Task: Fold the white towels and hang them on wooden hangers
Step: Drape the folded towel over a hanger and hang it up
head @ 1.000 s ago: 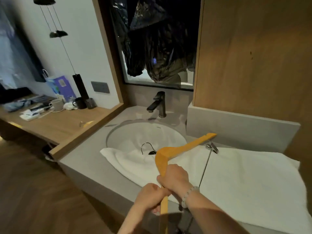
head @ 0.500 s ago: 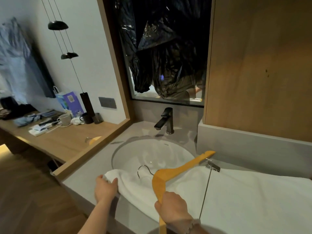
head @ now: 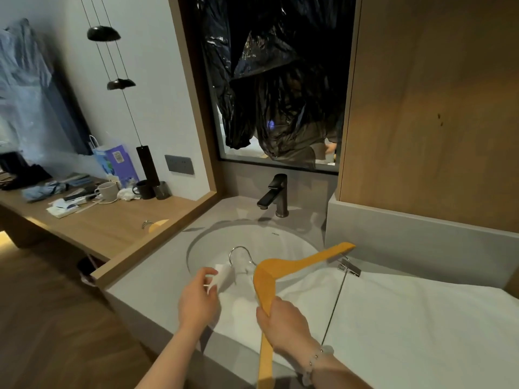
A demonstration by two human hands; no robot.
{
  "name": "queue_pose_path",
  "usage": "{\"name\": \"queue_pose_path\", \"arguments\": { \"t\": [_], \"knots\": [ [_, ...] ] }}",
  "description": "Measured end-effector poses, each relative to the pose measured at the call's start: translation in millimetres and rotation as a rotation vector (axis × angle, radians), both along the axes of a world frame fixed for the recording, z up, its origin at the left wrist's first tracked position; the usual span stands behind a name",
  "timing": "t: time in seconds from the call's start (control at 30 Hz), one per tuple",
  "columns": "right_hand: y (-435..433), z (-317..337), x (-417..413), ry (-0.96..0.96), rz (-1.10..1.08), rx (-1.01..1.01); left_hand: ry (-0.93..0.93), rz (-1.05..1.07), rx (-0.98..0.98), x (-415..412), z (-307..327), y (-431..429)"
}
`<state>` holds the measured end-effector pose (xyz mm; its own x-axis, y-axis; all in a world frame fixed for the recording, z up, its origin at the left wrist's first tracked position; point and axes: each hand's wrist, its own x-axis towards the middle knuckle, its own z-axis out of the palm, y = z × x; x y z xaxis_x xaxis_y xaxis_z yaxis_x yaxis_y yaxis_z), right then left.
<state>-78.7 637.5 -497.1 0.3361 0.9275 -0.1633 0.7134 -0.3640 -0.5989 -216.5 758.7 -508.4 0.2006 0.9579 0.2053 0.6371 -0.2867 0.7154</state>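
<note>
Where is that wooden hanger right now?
In the head view it is low and centre: the right hand grips the wooden hanger over the white towel, and it reaches over the sink in front of the black tap.

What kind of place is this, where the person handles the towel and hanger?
Probably a hotel room's wash corner: a round white basin with a black metal tap sits in a grey counter, and a long wooden desk with cups adjoins it.
</note>
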Motion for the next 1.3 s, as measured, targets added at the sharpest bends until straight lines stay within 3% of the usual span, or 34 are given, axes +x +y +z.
{"name": "queue_pose_path", "arguments": {
  "t": [0.23,0.37,0.53,0.67,0.8,0.9,0.97,1.0,1.1,1.2,1.3],
  "knots": [
    [-7.4,9.0,4.9,0.027,-0.043,0.08,0.046,-0.223,-0.026,35.0,7.5,-43.0],
    [-15.2,14.6,7.7,-0.027,-0.064,0.132,-0.049,-0.296,-0.066,44.3,-0.6,-67.8],
    [-19.4,15.4,6.2,-0.098,-0.023,0.118,-0.216,-0.313,-0.329,39.1,-4.9,-62.7],
    [-22.1,10.7,6.0,-0.038,-0.066,0.089,-0.165,-0.445,-0.493,35.2,-3.5,-60.1],
    [-20.9,11.0,12.2,0.066,-0.073,0.029,-0.295,-0.439,-0.702,38.3,8.5,-56.1],
    [-17.1,9.8,15.0,0.227,-0.174,0.077,-0.221,-0.431,-0.659,43.4,6.4,-60.5],
    [-11.5,6.1,19.0,0.382,-0.363,0.124,-0.06,-0.343,-0.477,45.4,1.6,-64.4],
    [-7.5,2.8,23.1,0.449,-0.478,0.123,-0.063,-0.333,-0.479,46.9,2.2,-67.7],
    [1.1,-12.5,33.3,0.528,-0.604,0.022,-0.18,-0.343,-0.614,45.9,5.2,-75.7],
    [3.0,-22.4,38.3,0.461,-0.529,-0.015,-0.314,-0.243,-0.586,42.9,0.0,-76.8],
    [-3.6,-16.2,46.5,0.523,-0.535,0.052,-0.412,-0.122,-0.511,46.5,0.1,-76.4]
  ]
}}
